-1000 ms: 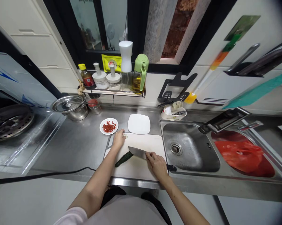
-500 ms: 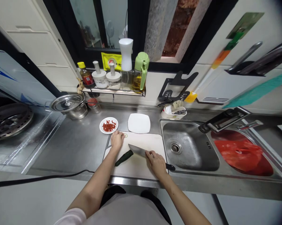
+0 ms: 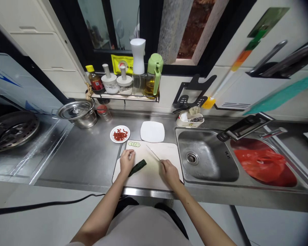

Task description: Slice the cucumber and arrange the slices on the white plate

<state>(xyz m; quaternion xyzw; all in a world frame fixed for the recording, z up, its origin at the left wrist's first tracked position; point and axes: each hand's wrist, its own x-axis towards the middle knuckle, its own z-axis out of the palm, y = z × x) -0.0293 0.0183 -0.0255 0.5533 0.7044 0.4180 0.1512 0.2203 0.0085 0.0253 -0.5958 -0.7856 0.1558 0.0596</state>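
Observation:
My right hand (image 3: 170, 173) is closed around a kitchen knife (image 3: 153, 152), its blade seen nearly edge-on and slanting up to the left over the white cutting board (image 3: 154, 179). A dark green piece of cucumber (image 3: 138, 166) lies aslant on the board, left of the knife. Just beside its lower left end is my left hand (image 3: 127, 161), fingers loosely bent and apart, with nothing visible in them; whether it touches the cucumber I cannot tell. Several pale cucumber slices (image 3: 134, 144) lie in an overlapping row at the board's top left.
Behind the board stand a small plate of red bits (image 3: 120, 134) and a white square plate (image 3: 152, 132). To the right is a steel sink (image 3: 207, 160) with a red plastic bag (image 3: 261, 165). A lidded pot (image 3: 78, 114) stands at left, below a seasoning shelf (image 3: 125, 97).
My left hand has moved from the slices down towards the cucumber, uncovering the row of slices. The knife has turned, its blade now nearly edge-on and its tip slightly higher.

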